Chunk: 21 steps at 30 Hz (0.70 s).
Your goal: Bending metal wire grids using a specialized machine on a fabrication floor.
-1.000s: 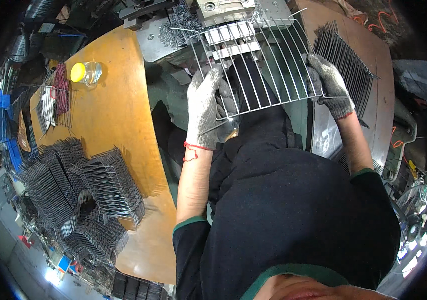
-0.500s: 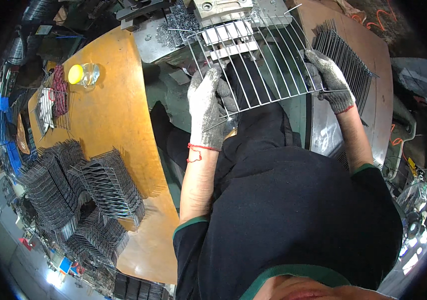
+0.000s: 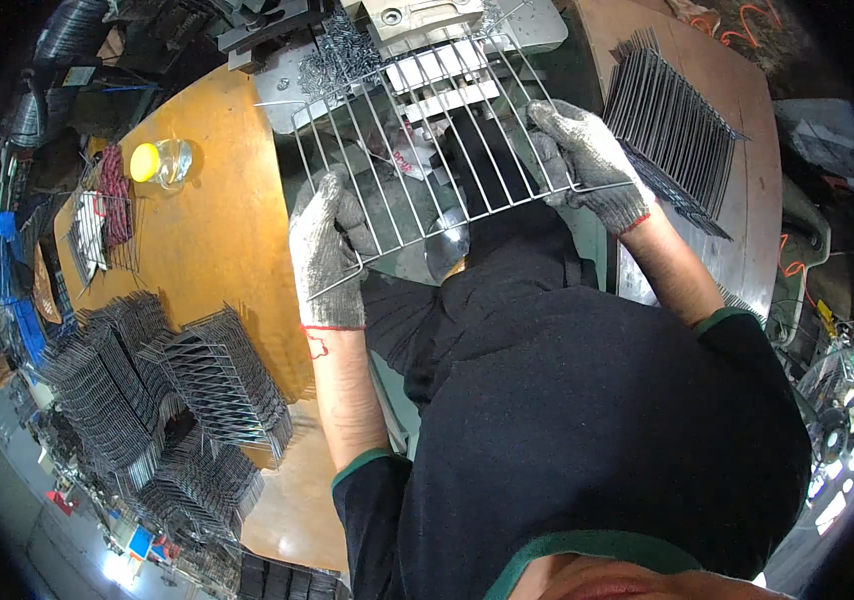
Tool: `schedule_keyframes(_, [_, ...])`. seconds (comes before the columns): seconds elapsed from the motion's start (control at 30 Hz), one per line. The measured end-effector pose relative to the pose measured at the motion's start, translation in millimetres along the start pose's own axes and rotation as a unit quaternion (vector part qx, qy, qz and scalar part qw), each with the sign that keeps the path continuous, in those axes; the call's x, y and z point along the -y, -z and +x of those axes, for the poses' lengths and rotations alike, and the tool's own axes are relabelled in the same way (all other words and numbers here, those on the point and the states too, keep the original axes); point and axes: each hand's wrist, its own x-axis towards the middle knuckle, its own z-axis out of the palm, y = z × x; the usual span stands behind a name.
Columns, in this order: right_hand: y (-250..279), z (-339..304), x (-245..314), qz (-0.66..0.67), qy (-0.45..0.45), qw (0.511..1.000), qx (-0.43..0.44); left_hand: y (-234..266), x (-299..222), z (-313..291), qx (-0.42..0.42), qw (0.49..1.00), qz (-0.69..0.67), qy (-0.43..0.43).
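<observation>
Between my gloved hands I hold up a metal wire rack (image 3: pixel 434 146), a curved frame with several parallel rods. My left hand (image 3: pixel 324 235) is closed on its left side, thumb on top and fingers beneath. At the opposite side my right hand (image 3: pixel 584 155) grips the rack's edge in the same way. The rack hangs in the air over my legs. Just beyond it, partly hidden behind the rods, stands a machine with a pale metal block (image 3: pixel 428 20).
To the left, a yellowish table (image 3: pixel 232 180) bears stacked wire racks (image 3: pixel 97 385) and a clear jar (image 3: pixel 175 160) with a yellow lid. Another stack of wire racks (image 3: pixel 672 125) leans on the right-hand table (image 3: pixel 752 190). Small metal pieces (image 3: pixel 342 60) lie heaped beside the machine.
Both hands have carried the wire rack to the left, away from the right-hand stack. My left leg has shifted, and a white sheet on the floor now shows through the rods.
</observation>
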Motion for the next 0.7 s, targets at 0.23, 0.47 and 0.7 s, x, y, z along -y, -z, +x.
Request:
schedule_keyframes(0.23, [-1, 0, -1, -0.028, -0.003, 1.000, 0.004, 7, -1, -3, 0.028, 0.999, 0.008, -0.022])
schedule_keyframes(0.47, [37, -26, 22, -0.014, 0.085, 0.996, -0.022, 1, 12, -20, 0.047, 0.998, 0.034, -0.021])
schedule_keyframes(0.7, [203, -89, 27, 0.137, 0.161, 0.963, -0.168, 14, 44, -23, 0.113, 0.990, 0.079, 0.007])
